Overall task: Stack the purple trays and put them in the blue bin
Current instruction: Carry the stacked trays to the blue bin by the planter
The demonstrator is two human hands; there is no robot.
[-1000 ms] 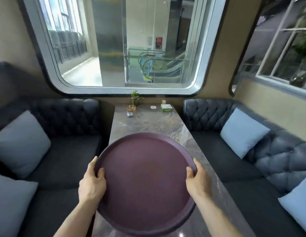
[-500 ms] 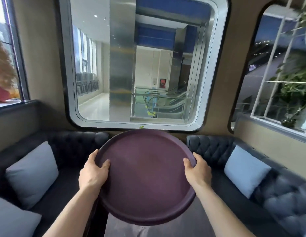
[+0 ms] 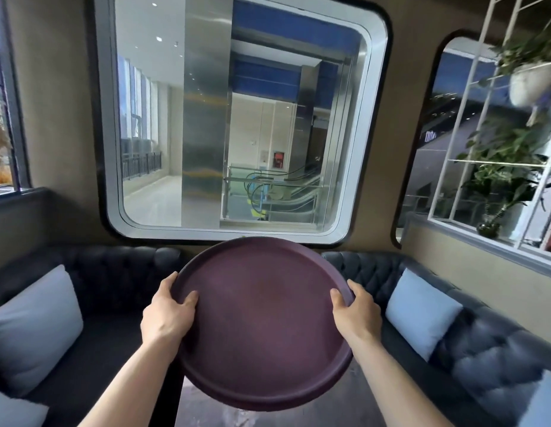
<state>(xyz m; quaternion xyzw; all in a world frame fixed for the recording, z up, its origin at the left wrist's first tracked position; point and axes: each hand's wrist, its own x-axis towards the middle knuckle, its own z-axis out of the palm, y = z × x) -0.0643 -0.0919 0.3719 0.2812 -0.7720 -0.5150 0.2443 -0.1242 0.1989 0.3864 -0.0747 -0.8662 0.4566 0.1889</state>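
Observation:
A round purple tray (image 3: 263, 322) is held up in front of me, lifted off the table and tilted with its far edge raised. At its lower edge a second rim shows, so it looks like two stacked trays. My left hand (image 3: 168, 312) grips the left rim, thumb on top. My right hand (image 3: 356, 312) grips the right rim the same way. No blue bin is in view.
A marble table (image 3: 268, 416) shows just below the tray. Dark tufted sofas (image 3: 499, 349) with pale blue cushions (image 3: 422, 309) flank it left and right. A large rounded window (image 3: 237, 118) fills the wall ahead. Potted plants (image 3: 499, 167) hang at the right.
The view has tilted upward and the tray has risen from the table to chest height. Both hands keep the same grip on its rim.

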